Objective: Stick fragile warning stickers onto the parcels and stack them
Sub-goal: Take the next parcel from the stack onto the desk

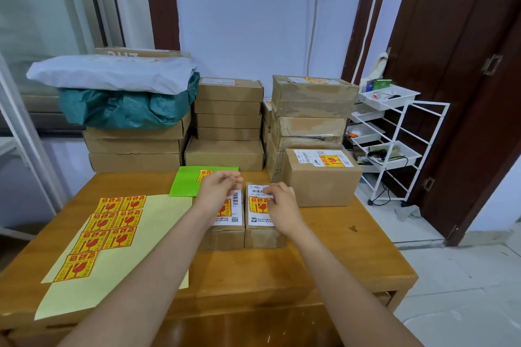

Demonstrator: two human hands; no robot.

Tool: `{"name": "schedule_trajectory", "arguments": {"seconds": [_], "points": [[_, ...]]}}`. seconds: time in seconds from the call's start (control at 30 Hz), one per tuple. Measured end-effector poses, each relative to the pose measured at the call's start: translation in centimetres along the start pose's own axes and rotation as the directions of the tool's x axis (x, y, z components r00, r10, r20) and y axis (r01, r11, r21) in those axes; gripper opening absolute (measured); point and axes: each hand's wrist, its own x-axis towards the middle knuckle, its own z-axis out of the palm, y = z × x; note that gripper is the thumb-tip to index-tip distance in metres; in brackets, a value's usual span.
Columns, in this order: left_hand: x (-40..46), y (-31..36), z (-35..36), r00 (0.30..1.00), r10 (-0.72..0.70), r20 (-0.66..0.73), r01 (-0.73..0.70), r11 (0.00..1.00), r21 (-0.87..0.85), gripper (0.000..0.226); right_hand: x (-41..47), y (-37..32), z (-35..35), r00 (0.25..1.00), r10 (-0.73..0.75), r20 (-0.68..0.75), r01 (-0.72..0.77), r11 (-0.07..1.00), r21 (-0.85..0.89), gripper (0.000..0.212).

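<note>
Two small cardboard parcels stand side by side mid-table, each with a white label and a yellow-red fragile sticker: the left parcel (225,229) and the right parcel (260,222). My right hand (280,205) rests on the right parcel, fingertips pressing its sticker. Hovering over the left parcel's far end, my left hand (218,190) has loosely curled fingers and holds nothing I can see. A pale backing sheet (118,251) with several fragile stickers (112,222) lies at the left. A bigger stickered parcel (321,177) sits at the right.
Stacks of cardboard boxes (228,121) line the table's far edge, with green and white mail bags (124,93) on the left stack. A green envelope (187,183) lies behind the parcels. A white wire rack (394,146) stands to the right of the wooden table (310,270).
</note>
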Motion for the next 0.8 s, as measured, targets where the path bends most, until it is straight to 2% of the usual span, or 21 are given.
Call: {"name": "schedule_trajectory", "arguments": {"seconds": [0.03, 0.13, 0.23, 0.37, 0.47, 0.57, 0.63, 0.8], "points": [[-0.1, 0.3, -0.5, 1.000, -0.003, -0.020, 0.002, 0.999, -0.049, 0.021, 0.0, 0.1, -0.1, 1.000, -0.001, -0.003, 0.001, 1.000, 0.023, 0.042], [-0.4, 0.5, -2.0, 0.998, 0.043, -0.053, -0.044, 0.999, -0.025, 0.020, -0.1, 0.2, -0.3, 0.999, -0.001, -0.050, 0.008, 0.990, 0.143, 0.040], [-0.8, -0.1, -3.3, 0.994, 0.052, -0.096, -0.046, 0.997, 0.068, 0.017, -1.1, 0.3, -0.5, 0.984, 0.020, -0.177, 0.032, 0.958, 0.284, 0.035], [-2.1, -0.7, -4.2, 0.973, 0.103, -0.205, -0.052, 0.970, 0.239, 0.019, -2.6, 0.9, -0.7, 0.944, 0.047, -0.327, 0.068, 0.942, 0.329, 0.033], [-2.9, -1.7, -4.4, 0.967, 0.072, -0.246, 0.003, 0.956, 0.293, 0.023, -3.6, 1.4, -0.7, 0.923, 0.127, -0.362, 0.018, 0.929, 0.371, 0.029], [-3.5, -2.5, -4.1, 0.979, -0.020, -0.201, 0.077, 0.957, 0.280, 0.026, -4.3, 2.0, -0.4, 0.921, 0.238, -0.307, -0.083, 0.893, 0.442, 0.023], [-3.9, -2.7, -3.7, 0.984, -0.054, -0.170, 0.098, 0.960, 0.263, 0.024, -4.3, 2.2, -0.2, 0.931, 0.299, -0.210, -0.154, 0.841, 0.518, 0.022], [-4.5, -2.8, -3.0, 0.984, -0.068, -0.163, 0.106, 0.965, 0.241, 0.017, -4.3, 2.2, 0.3, 0.956, 0.292, -0.031, -0.230, 0.811, 0.538, 0.033]]}}
